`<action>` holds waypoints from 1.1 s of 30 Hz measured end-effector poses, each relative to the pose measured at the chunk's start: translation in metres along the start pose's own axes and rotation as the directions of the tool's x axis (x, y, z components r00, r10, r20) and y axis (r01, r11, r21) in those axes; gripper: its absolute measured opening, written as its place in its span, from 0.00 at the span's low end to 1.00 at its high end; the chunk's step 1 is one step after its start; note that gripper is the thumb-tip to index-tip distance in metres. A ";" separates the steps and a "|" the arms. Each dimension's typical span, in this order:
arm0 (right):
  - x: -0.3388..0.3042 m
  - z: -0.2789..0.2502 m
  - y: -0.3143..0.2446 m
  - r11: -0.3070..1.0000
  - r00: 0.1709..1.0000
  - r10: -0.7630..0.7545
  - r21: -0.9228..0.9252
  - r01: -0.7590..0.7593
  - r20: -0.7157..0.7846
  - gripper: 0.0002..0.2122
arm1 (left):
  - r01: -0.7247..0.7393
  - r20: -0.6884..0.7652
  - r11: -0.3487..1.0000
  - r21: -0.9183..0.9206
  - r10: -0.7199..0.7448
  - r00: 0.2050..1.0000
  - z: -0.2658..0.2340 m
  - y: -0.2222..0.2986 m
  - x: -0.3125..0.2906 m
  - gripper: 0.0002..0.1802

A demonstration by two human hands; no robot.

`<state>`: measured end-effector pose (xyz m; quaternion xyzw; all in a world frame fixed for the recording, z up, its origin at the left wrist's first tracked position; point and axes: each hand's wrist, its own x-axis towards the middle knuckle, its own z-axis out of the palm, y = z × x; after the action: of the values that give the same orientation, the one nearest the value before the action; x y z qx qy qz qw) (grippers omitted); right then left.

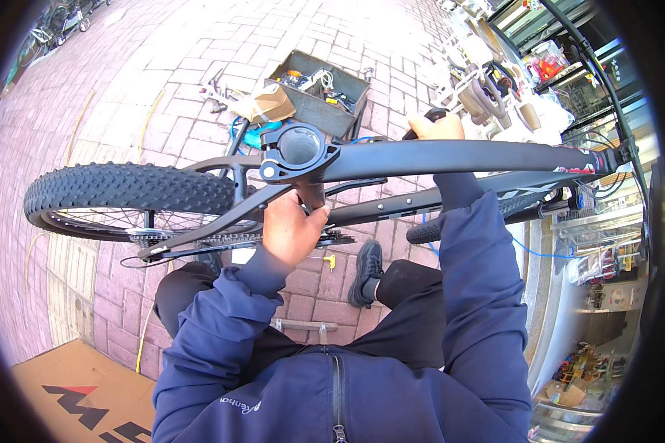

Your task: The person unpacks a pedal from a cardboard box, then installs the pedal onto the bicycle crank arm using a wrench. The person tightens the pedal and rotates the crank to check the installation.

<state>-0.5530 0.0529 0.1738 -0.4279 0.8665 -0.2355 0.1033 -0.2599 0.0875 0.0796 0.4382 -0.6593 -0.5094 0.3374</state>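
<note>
A black bicycle frame (451, 156) stretches across in front of me, with a knobby rear tyre (125, 184) at its left end. My left hand (294, 230) is closed around the seat tube, just below the seat clamp (294, 151) and its open round hole. Reaching past the top tube, my right hand (437, 127) grips a black handle (436, 114); what the handle belongs to is hidden. The chain and sprockets (336, 238) show beneath my left hand.
Beyond the frame stands a grey metal toolbox (321, 103) with tools and cables, beside a cardboard box (272, 103). A small yellow tool (330, 261) lies on the brick paving near my shoe (368, 273). Shelves (598, 258) line the right side; a large carton (81, 391) is lower left.
</note>
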 end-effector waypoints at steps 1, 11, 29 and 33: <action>-0.001 -0.002 0.003 1.000 1.000 0.011 0.027 -0.011 -0.016 0.15 | -0.015 -0.016 1.000 -0.017 0.015 1.000 0.000 0.000 0.000 0.10; -0.008 -0.019 -0.011 0.961 0.966 -0.255 -0.124 0.249 -0.040 0.14 | 0.003 -0.035 1.000 -0.019 -0.004 0.999 -0.001 0.001 -0.002 0.10; -0.004 -0.012 -0.014 0.706 0.781 -0.624 -0.427 0.565 0.003 0.04 | -0.027 -0.053 1.000 -0.008 0.026 0.998 -0.001 0.000 -0.001 0.10; -0.004 -0.024 -0.009 0.943 0.944 -0.329 0.060 0.328 0.010 0.11 | -0.027 -0.049 1.000 -0.003 0.027 0.998 0.000 -0.001 -0.001 0.08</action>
<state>-0.5532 0.0593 0.1992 -0.5657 0.7748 -0.2698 0.0834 -0.2595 0.0886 0.0783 0.4412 -0.6557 -0.4950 0.3612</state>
